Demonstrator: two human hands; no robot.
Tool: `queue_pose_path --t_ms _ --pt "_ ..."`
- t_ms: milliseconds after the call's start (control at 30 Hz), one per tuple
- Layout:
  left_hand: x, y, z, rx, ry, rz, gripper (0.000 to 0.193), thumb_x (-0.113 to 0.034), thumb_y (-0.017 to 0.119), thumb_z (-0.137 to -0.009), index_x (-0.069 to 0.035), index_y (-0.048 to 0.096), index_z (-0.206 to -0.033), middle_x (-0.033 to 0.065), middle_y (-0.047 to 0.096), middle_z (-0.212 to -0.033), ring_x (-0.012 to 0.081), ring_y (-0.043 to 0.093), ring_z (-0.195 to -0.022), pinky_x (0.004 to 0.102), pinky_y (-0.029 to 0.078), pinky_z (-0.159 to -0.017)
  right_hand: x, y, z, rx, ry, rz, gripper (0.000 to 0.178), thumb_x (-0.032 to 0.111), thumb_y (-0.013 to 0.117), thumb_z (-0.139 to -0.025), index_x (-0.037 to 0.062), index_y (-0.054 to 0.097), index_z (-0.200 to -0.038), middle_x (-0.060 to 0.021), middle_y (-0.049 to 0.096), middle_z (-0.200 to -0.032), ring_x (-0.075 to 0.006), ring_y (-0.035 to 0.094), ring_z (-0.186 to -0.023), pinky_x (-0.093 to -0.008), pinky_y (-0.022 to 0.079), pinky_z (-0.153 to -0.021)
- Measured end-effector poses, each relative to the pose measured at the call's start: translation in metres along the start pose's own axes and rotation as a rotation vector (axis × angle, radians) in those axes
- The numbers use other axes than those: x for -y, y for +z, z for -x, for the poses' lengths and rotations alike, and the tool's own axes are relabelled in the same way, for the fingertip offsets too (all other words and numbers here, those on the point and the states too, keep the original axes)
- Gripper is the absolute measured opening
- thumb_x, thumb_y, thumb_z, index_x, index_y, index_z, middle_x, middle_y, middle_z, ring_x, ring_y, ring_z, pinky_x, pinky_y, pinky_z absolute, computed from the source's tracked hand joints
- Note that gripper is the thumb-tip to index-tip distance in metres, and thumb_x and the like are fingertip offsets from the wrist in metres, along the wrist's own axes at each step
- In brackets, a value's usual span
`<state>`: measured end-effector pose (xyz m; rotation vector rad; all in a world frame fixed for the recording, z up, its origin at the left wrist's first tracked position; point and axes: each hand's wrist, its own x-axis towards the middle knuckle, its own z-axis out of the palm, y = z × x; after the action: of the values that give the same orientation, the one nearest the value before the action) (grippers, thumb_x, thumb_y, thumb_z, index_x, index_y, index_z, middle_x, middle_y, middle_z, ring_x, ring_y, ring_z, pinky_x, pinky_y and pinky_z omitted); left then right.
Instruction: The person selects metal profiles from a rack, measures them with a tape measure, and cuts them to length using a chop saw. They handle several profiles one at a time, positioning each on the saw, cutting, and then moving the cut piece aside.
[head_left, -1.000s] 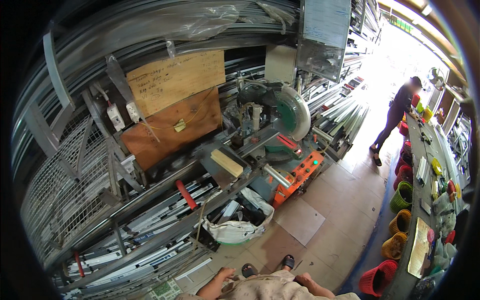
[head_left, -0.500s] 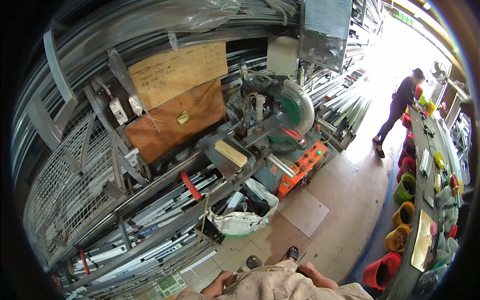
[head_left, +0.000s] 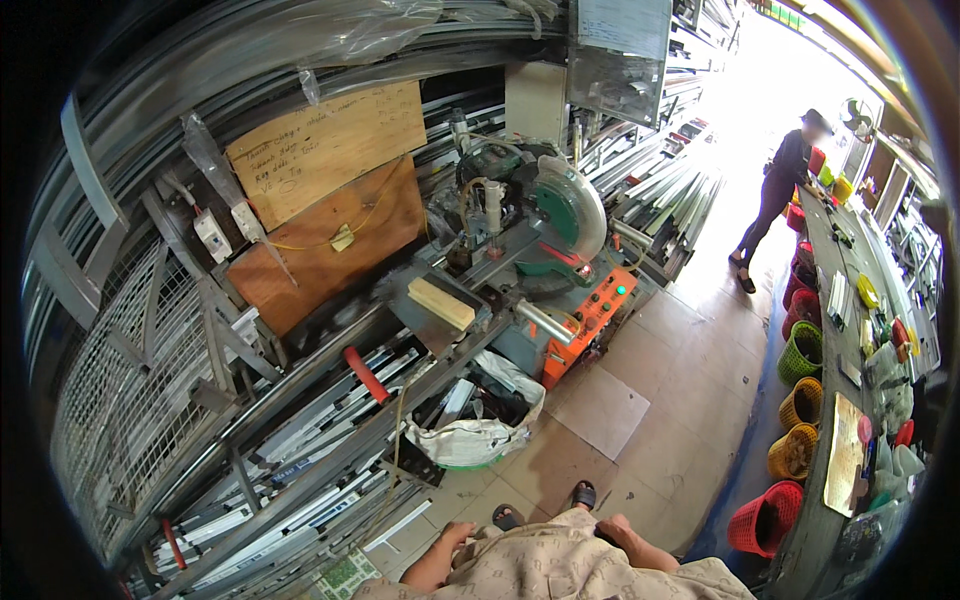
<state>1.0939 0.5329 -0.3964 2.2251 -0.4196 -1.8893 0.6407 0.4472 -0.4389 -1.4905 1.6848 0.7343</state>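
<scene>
Low in the picture, my left hand hangs beside the left side of my beige patterned shirt. My right hand is at the shirt's right side, next to a dark patch at its edge. Both hands look bent inward, but their fingers are too small and partly hidden to read, and I make out no object in either. Beyond them, my dark sandals stand on the tiles. Nearest ahead is a white sack of offcuts, below a cutting saw with an orange control panel.
A yellowish block lies on the saw's bench. Long metal profiles fill the rack at left. To the right runs a long workbench with coloured baskets along its foot. Farther off, a person in dark clothes stands at that bench.
The saw, rack and sack have shifted slightly left in view. My left hand has come up and a little to the right. The far person remains at the bench.
</scene>
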Motion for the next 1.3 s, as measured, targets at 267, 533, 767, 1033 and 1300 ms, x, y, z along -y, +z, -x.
queue_pose_path --t_ms 267,533,767,1033,1300 --pt "0.042 -0.013 -0.036 0.210 0.158 0.333 0.049 -0.038 0.075 -0.089 0.002 0.070 -0.117 0.0174 0.071 -0.110 0.0267 0.068 -0.094 0.0420 0.054 -0.080 0.015 -0.044 0.021 -0.134 0.292 -0.676 0.040 0.029 0.080 -0.075 -0.0006 0.077 -0.101 -0.0174 0.077 -0.100 -0.0283 0.074 -0.096 -0.0398 0.057 -0.082" --pt "0.006 -0.010 -0.032 0.006 -0.040 0.062 0.060 -0.045 0.073 -0.088 0.003 0.069 -0.123 0.0224 0.071 -0.113 0.0343 0.069 -0.098 0.0526 0.055 -0.081 0.046 -0.215 -0.036 -0.624 -0.076 -0.630 0.036 0.034 0.070 -0.084 0.0022 0.078 -0.101 -0.0175 0.077 -0.085 -0.0290 0.075 -0.084 -0.0398 0.058 -0.077" --pt "-0.091 -0.001 -0.019 -0.071 -0.009 0.289 0.056 -0.041 0.070 -0.093 -0.001 0.062 -0.130 0.0179 0.067 -0.122 0.0317 0.067 -0.109 0.0438 0.058 -0.085 0.134 -0.468 -0.126 -0.898 -0.345 -0.555 0.032 0.031 0.069 -0.090 0.0004 0.067 -0.101 -0.0248 0.072 -0.095 -0.0450 0.069 -0.096 -0.0523 0.054 -0.082" --pt "-0.309 0.026 0.061 -0.158 0.264 0.280 0.056 -0.038 0.068 -0.098 -0.001 0.057 -0.138 0.0140 0.066 -0.127 0.0265 0.067 -0.113 0.0402 0.057 -0.089 0.209 -0.609 -0.236 -0.815 -0.332 -0.325 0.032 0.025 0.073 -0.086 0.0021 0.063 -0.106 -0.0207 0.071 -0.097 -0.0400 0.071 -0.092 -0.0507 0.056 -0.079" --pt "-0.508 -0.002 0.127 -0.536 0.591 -0.092 0.044 -0.030 0.072 -0.097 -0.002 0.064 -0.131 0.0116 0.072 -0.118 0.0164 0.068 -0.109 0.0324 0.057 -0.084 0.200 -0.602 -0.234 -0.789 -0.423 -0.393 0.049 0.022 0.077 -0.081 0.0031 0.055 -0.121 -0.0217 0.065 -0.105 -0.0392 0.071 -0.091 -0.0510 0.056 -0.075"
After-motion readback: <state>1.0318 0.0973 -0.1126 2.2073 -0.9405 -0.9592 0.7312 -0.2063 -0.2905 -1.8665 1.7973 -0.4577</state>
